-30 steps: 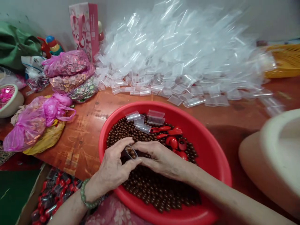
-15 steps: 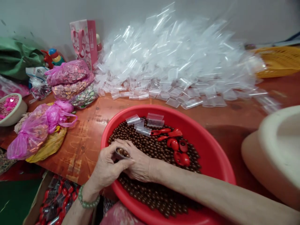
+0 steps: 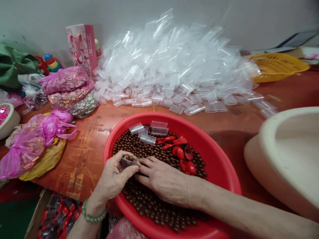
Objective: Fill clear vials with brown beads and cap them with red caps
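My left hand (image 3: 116,177), with a green bead bracelet at the wrist, is closed round a short clear plastic tube (image 3: 129,162). Brown balls show in the tube's upward-facing mouth. My right hand (image 3: 165,179) lies palm down just right of the tube, its fingers loosely apart over the brown balls (image 3: 154,205); its fingertips are partly hidden near the tube. These glossy balls cover the bottom of a red basin (image 3: 219,159). On top of them rest several loose clear tubes (image 3: 147,137) and several red plastic pieces (image 3: 178,152).
A large heap of clear tubes (image 3: 169,66) lies at the back. Pink bags (image 3: 66,79) of small pieces sit on the left, near a pink gift bag (image 3: 81,44). A cream tub (image 3: 269,159) and a yellow basket (image 3: 279,66) are right. Below left, a box holds red-capped items (image 3: 59,215).
My right hand has drawn back to the right from behind the tube, and its fingers now show. The left hand keeps holding the tube. The whole view has shifted slightly.
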The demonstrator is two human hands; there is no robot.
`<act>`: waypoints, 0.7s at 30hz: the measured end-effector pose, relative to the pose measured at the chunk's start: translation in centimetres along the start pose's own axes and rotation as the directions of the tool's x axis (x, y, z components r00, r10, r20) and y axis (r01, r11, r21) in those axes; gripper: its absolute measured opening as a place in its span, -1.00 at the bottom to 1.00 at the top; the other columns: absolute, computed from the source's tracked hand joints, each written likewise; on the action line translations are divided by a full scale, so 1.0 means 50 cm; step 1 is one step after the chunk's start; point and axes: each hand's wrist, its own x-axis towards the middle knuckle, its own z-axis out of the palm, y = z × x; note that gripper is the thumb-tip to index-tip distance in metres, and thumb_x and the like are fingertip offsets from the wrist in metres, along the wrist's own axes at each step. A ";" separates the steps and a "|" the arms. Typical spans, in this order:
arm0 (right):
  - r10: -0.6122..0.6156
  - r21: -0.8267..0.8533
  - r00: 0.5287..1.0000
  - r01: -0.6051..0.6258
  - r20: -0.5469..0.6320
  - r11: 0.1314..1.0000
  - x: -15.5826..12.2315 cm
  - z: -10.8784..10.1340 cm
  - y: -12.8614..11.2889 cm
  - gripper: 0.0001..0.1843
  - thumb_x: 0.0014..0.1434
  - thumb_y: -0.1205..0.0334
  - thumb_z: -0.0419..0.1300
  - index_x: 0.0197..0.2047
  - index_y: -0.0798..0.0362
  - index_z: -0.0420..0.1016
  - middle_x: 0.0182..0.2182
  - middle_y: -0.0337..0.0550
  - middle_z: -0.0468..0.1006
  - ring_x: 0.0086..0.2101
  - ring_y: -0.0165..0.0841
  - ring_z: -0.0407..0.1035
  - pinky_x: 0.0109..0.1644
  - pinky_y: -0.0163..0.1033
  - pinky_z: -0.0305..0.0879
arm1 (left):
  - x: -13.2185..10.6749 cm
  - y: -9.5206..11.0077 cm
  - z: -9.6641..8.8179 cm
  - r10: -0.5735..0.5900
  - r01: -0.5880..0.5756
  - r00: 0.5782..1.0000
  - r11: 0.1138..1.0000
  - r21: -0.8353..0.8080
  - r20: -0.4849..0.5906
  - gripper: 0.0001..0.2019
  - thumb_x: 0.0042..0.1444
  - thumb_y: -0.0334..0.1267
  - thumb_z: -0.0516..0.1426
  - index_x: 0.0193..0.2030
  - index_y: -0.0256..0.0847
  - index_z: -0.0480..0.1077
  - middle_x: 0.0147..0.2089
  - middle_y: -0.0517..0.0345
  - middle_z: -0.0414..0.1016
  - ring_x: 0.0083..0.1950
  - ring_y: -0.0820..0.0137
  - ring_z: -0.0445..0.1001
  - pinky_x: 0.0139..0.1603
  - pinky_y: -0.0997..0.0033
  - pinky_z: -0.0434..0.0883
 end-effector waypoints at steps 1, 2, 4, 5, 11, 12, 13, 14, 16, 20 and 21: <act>0.033 0.032 0.999 -0.033 -0.013 0.999 0.006 -0.007 -0.010 -0.65 0.25 0.30 0.05 0.08 0.15 0.42 0.06 0.10 0.45 0.04 -0.04 0.27 0.06 0.11 0.25 | 0.000 0.001 0.000 -0.001 0.001 1.000 1.000 0.003 -0.016 -0.83 0.11 -0.25 0.21 -0.19 -0.27 0.38 -0.26 0.14 0.49 -0.23 0.46 0.44 -0.12 0.49 0.36; 0.035 0.073 0.999 -0.033 -0.028 0.997 0.012 -0.012 -0.022 -0.63 0.27 0.26 0.04 0.11 0.14 0.39 0.09 0.11 0.43 0.08 -0.02 0.25 0.09 0.13 0.22 | 0.000 0.002 0.001 -0.003 0.003 0.999 1.000 0.001 -0.034 -0.83 0.12 -0.24 0.21 -0.19 -0.26 0.38 -0.26 0.15 0.49 -0.23 0.47 0.44 -0.14 0.49 0.37; -0.025 0.140 0.998 0.034 -0.066 0.990 0.019 -0.012 -0.043 -0.62 0.32 0.17 -0.01 0.12 0.11 0.39 0.12 0.06 0.42 0.15 -0.03 0.18 0.18 0.15 0.15 | 0.000 0.003 0.000 -0.007 0.006 0.999 1.000 -0.019 -0.054 -0.81 0.13 -0.23 0.21 -0.18 -0.26 0.37 -0.25 0.14 0.50 -0.23 0.46 0.45 -0.15 0.50 0.37; -0.055 0.157 0.995 0.067 -0.080 0.985 0.019 -0.008 -0.048 -0.64 0.33 0.14 -0.02 0.08 0.09 0.42 0.11 0.03 0.43 0.17 -0.05 0.17 0.21 0.15 0.11 | 0.000 0.003 -0.001 -0.007 0.005 0.999 1.000 -0.026 -0.053 -0.81 0.13 -0.22 0.21 -0.18 -0.26 0.37 -0.25 0.14 0.50 -0.23 0.46 0.45 -0.15 0.50 0.37; -0.056 0.090 0.998 0.057 -0.009 0.994 -0.017 0.029 -0.014 -0.78 0.22 0.30 0.11 -0.08 0.08 0.49 0.12 0.01 0.43 0.19 -0.06 0.16 0.20 0.18 0.13 | -0.010 0.002 -0.002 -0.012 0.017 0.999 0.991 -0.130 0.039 -0.81 0.12 -0.22 0.24 -0.18 -0.25 0.40 -0.26 0.14 0.51 -0.24 0.48 0.45 -0.14 0.50 0.38; -0.031 0.076 0.999 0.032 -0.013 0.997 -0.023 0.029 -0.008 -0.77 0.21 0.32 0.12 -0.07 0.08 0.49 0.11 0.01 0.44 0.18 -0.06 0.18 0.20 0.19 0.13 | -0.015 0.004 0.000 -0.003 0.012 0.998 0.989 -0.147 0.057 -0.80 0.12 -0.21 0.24 -0.17 -0.25 0.41 -0.26 0.13 0.52 -0.24 0.47 0.46 -0.14 0.49 0.39; 0.003 0.067 1.000 -0.001 -0.026 0.998 -0.029 0.025 -0.004 -0.76 0.20 0.33 0.12 -0.06 0.08 0.50 0.09 0.01 0.46 0.17 -0.05 0.19 0.20 0.18 0.13 | -0.021 0.007 0.002 0.009 0.003 0.997 0.988 -0.154 0.074 -0.80 0.12 -0.21 0.25 -0.17 -0.25 0.43 -0.26 0.12 0.52 -0.23 0.45 0.47 -0.13 0.48 0.40; 0.041 0.064 0.998 -0.038 -0.043 0.997 -0.036 0.019 -0.001 -0.74 0.19 0.34 0.13 -0.05 0.07 0.50 0.06 0.00 0.48 0.16 -0.05 0.20 0.20 0.17 0.13 | -0.028 0.011 0.004 0.021 -0.007 0.996 0.988 -0.153 0.092 -0.81 0.12 -0.21 0.25 -0.17 -0.25 0.44 -0.26 0.10 0.53 -0.22 0.43 0.48 -0.13 0.47 0.41; 0.127 0.078 0.989 -0.121 -0.076 0.990 -0.054 0.003 0.003 -0.69 0.16 0.38 0.13 -0.01 0.05 0.49 0.04 -0.01 0.49 0.12 -0.06 0.23 0.17 0.13 0.17 | -0.037 0.018 0.008 0.041 -0.026 0.993 0.990 -0.139 0.107 -0.83 0.14 -0.22 0.23 -0.17 -0.24 0.46 -0.25 0.10 0.54 -0.21 0.42 0.51 -0.12 0.47 0.43; 0.338 0.060 0.929 -0.333 -0.148 0.941 -0.118 -0.023 0.039 -0.69 0.18 0.47 0.03 -0.08 0.09 0.50 -0.12 0.00 0.55 -0.13 -0.21 0.36 -0.02 -0.06 0.31 | -0.036 0.023 0.016 0.012 0.005 0.994 0.989 -0.149 0.109 -0.86 0.15 -0.25 0.23 -0.17 -0.23 0.46 -0.25 0.14 0.56 -0.22 0.48 0.52 -0.13 0.53 0.45; 0.395 0.034 0.902 -0.395 -0.174 0.918 -0.134 -0.026 0.055 -0.70 0.20 0.47 0.00 -0.13 0.09 0.51 -0.18 -0.01 0.55 -0.19 -0.25 0.36 -0.08 -0.12 0.33 | -0.033 0.022 0.019 -0.005 0.024 0.994 0.986 -0.168 0.113 -0.85 0.15 -0.25 0.23 -0.17 -0.23 0.45 -0.25 0.14 0.56 -0.22 0.48 0.52 -0.13 0.53 0.46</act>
